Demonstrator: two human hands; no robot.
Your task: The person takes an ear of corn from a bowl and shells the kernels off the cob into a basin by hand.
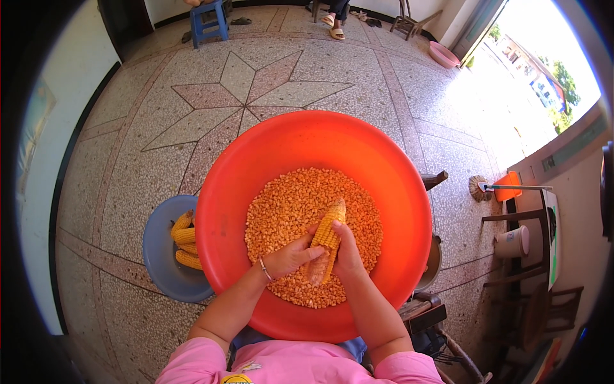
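Observation:
Both of my hands hold one ear of yellow corn (328, 235) above a large red plastic basin (307, 129). Part of the ear's near end is bare cob, while rows of kernels still cover its middle. My left hand (293, 254) grips it from the left, thumb lying across the bared part. On the other side my right hand (348, 252) wraps the ear, its thumb pressed on the kernels. Loose corn kernels (288, 206) spread over the basin's bottom beneath. Left of it, a blue basin (160, 259) holds several whole corn ears (184, 236).
A metal pot (434, 264) sits partly hidden right of the red basin. At the far side stand a blue plastic stool (209, 21), a seated person's sandaled feet (336, 28) and a pink basin (442, 55). A broom (479, 187) and a lidded bucket (511, 241) are at right.

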